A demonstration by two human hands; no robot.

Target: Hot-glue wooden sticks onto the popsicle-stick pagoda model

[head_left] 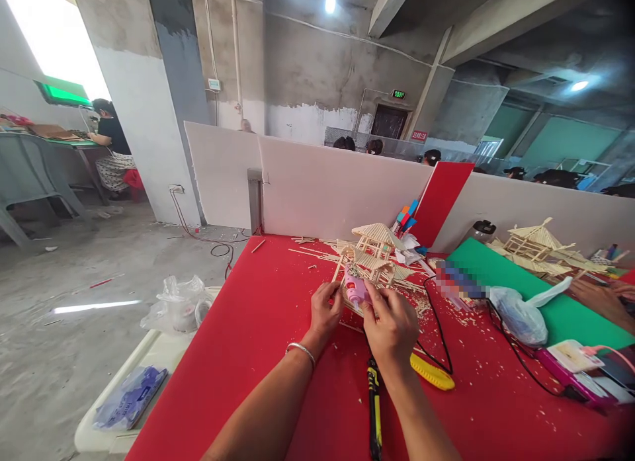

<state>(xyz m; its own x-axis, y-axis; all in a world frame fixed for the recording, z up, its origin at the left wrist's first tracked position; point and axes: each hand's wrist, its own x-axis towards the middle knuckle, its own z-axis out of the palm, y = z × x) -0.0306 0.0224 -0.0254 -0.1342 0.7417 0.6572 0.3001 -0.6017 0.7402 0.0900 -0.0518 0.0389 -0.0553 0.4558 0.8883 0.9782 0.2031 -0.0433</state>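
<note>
My right hand [391,322] is closed around a small pink glue gun [355,288], which is held over the front of a model house made of thin wooden sticks [376,239]. My left hand [325,309] is at the model's front left edge, its fingers pinched together. What lies between those fingertips is too small to make out. Below my right hand, a black and yellow utility knife [374,408] lies on the red table [268,302]. A yellow tool handle [432,372] is to the right of my wrist, beside a black cord.
Loose sticks [317,252] and shavings surround the model. On the right are a green board [570,309], a plastic bag [518,315], a power strip [575,378] and another stick model [538,239]. A white stool [149,355] stands left; partition panels [342,183] rise behind.
</note>
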